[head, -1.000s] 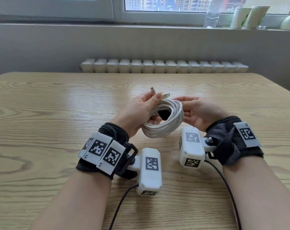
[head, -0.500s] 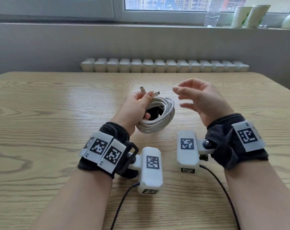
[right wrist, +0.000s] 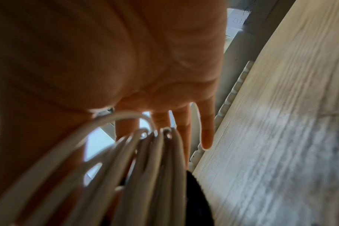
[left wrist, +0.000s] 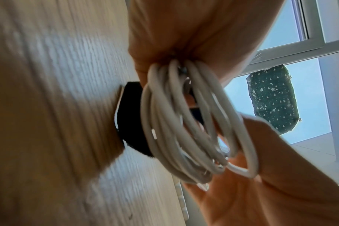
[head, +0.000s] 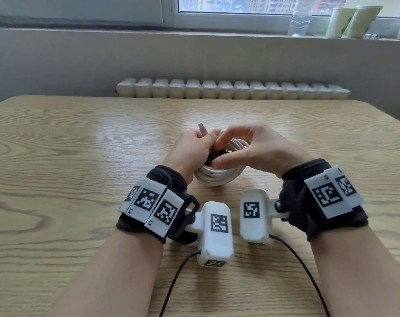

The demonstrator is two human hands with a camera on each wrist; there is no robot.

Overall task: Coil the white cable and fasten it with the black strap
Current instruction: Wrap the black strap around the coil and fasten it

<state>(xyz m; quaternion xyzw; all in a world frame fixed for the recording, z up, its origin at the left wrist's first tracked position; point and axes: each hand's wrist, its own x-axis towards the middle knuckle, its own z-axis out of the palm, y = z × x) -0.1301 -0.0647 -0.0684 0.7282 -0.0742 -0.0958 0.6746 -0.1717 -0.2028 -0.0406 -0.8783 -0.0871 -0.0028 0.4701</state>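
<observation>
The white cable [head: 217, 179] is wound into a coil of several loops and stands upright just above the table. My left hand [head: 194, 149] grips its left side, with a connector [head: 202, 129] sticking up past the thumb. The black strap [head: 217, 154] shows inside the coil by the left fingers and hangs against the tabletop as the strap [left wrist: 130, 119] in the left wrist view. My right hand [head: 244, 149] arches over the coil, index finger near the left thumb, thumb under the strap. In the right wrist view its fingers [right wrist: 205, 130] lie straight behind the loops [right wrist: 155, 175], pinching nothing plainly.
The wooden table [head: 80, 156] stretches wide on both sides. A white radiator [head: 231, 90] runs behind its far edge. A bottle [head: 299, 19] and cups [head: 354, 21] stand on the window sill. Black camera leads [head: 304, 271] trail from my wrists toward me.
A second ago the right hand held the coil's right side, then lifted off with spread fingers. Now it has come down over the coil. The left hand kept its grip.
</observation>
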